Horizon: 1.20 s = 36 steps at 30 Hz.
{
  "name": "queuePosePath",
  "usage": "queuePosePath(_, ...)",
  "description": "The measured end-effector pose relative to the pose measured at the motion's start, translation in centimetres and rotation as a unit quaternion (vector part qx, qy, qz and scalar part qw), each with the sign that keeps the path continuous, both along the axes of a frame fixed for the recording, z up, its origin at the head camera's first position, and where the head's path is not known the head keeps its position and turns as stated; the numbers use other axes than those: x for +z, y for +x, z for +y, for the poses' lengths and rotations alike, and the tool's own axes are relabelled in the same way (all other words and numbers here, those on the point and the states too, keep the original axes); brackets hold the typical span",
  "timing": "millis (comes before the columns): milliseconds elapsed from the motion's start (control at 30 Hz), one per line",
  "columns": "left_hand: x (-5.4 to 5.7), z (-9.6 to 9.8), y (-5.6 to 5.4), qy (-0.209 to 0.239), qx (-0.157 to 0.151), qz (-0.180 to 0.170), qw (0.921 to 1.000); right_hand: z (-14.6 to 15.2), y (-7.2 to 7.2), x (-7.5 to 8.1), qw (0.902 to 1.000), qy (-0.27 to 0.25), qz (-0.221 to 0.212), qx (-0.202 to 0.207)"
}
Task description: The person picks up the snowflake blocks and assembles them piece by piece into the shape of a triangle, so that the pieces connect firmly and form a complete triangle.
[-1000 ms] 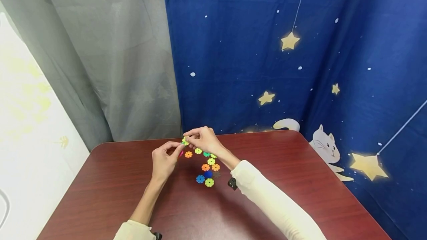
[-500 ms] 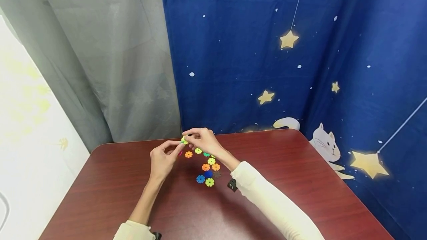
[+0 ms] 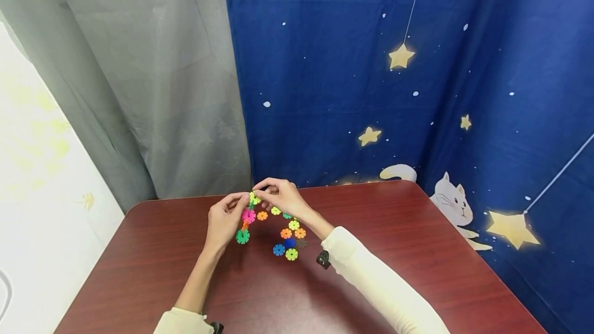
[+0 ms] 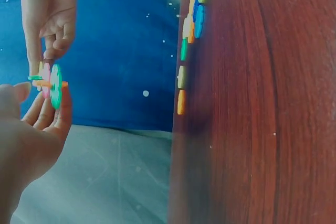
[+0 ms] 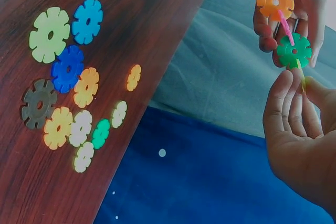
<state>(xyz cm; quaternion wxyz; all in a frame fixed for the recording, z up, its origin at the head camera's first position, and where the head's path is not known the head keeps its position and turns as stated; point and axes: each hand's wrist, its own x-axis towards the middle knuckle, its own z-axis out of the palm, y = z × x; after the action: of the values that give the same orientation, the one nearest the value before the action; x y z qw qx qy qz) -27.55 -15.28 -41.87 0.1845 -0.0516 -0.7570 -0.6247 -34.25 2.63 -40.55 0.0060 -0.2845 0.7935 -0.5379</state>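
Over the far edge of the table, both hands hold a chain of interlocking notched plastic discs. In the head view it hangs from a yellow disc through a small green one and a pink disc to an orange and a green disc. My right hand pinches the yellow disc, seen edge-on in the right wrist view, where it joins a green disc. My left hand holds the chain beside it, thumb and fingers at the upper discs; its fingers also show behind the orange disc.
Several loose notched discs lie on the brown table, among them a blue disc, a yellow-green disc, a dark grey disc and an orange disc. Grey and blue curtains hang behind the table.
The chain's lower discs, earlier mostly hidden by my left hand, now show below its fingers. Both hands have shifted slightly left, and the right keeps its pinch on the yellow disc.
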Motion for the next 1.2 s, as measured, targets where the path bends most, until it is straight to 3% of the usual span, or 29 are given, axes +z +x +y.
queuePosePath(267, -2.6, -0.7, -2.1, 0.018, -0.004, -0.018, 0.9997, -0.3, -0.1, -0.3, 0.9999, -0.011, 0.003, 0.009)
queuePosePath(500, -3.3, -0.8, -2.4, 0.026, -0.005, -0.008, 0.9996, 0.0, -0.1, -0.6, 0.9999, 0.004, -0.005, 0.008)
queuePosePath(733, -3.1, -0.8, -2.5, 0.029, 0.005, -0.001, 0.9996, 0.6, -0.8, -1.1, 0.9999, 0.007, -0.008, 0.005)
queuePosePath(967, -2.8, -0.9, -2.4, 0.031, 0.011, -0.019, 0.9993, 1.5, -1.6, -2.2, 0.9998, 0.013, -0.016, -0.005)
queuePosePath(1200, -0.2, -0.3, -0.5, 0.017, 0.010, -0.030, 0.9994, 2.4, -2.4, -3.9, 0.9975, 0.067, -0.007, -0.021)
